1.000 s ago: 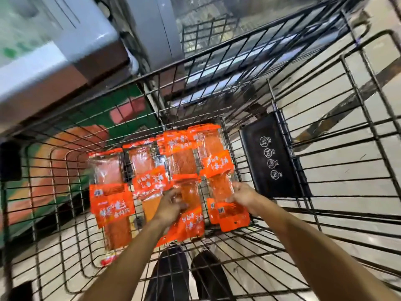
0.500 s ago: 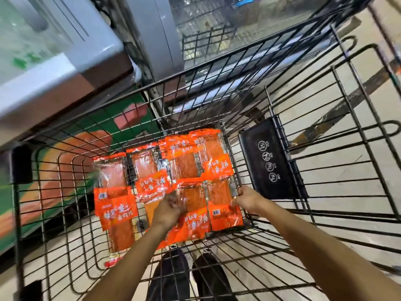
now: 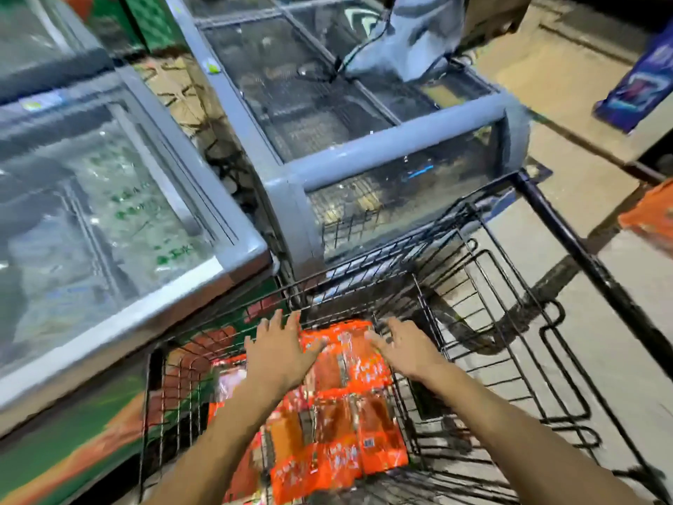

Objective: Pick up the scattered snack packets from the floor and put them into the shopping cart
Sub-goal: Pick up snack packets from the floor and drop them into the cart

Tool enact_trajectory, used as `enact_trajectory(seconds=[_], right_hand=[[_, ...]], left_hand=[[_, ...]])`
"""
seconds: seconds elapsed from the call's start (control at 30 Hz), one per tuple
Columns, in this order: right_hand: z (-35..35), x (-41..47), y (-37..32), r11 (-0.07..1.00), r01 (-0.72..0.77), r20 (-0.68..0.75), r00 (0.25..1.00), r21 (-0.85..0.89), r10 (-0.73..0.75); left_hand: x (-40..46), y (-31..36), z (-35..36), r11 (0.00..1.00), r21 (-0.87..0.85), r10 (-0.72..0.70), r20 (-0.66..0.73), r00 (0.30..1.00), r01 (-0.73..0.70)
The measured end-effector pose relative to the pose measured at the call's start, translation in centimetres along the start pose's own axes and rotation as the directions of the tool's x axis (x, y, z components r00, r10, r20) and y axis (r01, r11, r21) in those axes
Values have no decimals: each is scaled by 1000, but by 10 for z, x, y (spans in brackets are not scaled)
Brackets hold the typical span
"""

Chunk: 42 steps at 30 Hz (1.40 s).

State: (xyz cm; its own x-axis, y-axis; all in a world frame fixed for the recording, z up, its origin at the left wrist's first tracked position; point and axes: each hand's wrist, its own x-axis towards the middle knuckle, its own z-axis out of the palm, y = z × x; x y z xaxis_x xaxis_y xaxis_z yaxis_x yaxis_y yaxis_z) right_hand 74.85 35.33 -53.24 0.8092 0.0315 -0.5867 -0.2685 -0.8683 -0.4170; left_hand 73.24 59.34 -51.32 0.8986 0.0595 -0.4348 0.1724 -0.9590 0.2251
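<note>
Several orange snack packets [image 3: 338, 424] lie flat on the bottom of the black wire shopping cart [image 3: 568, 362]. My left hand [image 3: 280, 355] hovers over their far left part with its fingers spread and nothing in it. My right hand [image 3: 408, 349] is spread the same way over the far right part, also empty. Both forearms reach in from the bottom of the view. Another orange packet [image 3: 652, 216] shows at the right edge, outside the cart.
Two grey glass-topped chest freezers stand beyond the cart, one at the left [image 3: 109, 220] and one ahead [image 3: 364, 133]. A pale tiled floor [image 3: 582, 85] runs along the right. A blue box [image 3: 641, 74] sits at the top right.
Both hands have let go of the packets, which now lie on the cart's bottom. The hands have opened and lifted, and the view has tilted up toward the freezers.
</note>
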Motion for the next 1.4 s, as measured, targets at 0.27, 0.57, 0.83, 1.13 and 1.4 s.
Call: enact_trajectory(seconds=[0.27, 0.57, 0.83, 1.13, 1.4], right_hand=[[-163, -84, -122, 974, 227, -164, 960, -14, -226], [-279, -189, -230, 903, 373, -429, 795, -215, -430], [-305, -282, -297, 839, 453, -552, 635, -301, -541], [-278, -358, -348, 788, 527, -588, 542, -319, -601], [-280, -388, -385, 721, 602, -526, 512, -344, -679]], left_hand=[[-68, 33, -214, 997, 76, 8, -280, 960, 14], [-175, 42, -391, 988, 141, 50, -659, 750, 58], [-274, 14, -479, 983, 171, 100, -812, 575, 70], [-369, -29, -516, 962, 212, 97, -853, 512, 170], [-428, -60, -511, 944, 192, 29, -858, 513, 269]])
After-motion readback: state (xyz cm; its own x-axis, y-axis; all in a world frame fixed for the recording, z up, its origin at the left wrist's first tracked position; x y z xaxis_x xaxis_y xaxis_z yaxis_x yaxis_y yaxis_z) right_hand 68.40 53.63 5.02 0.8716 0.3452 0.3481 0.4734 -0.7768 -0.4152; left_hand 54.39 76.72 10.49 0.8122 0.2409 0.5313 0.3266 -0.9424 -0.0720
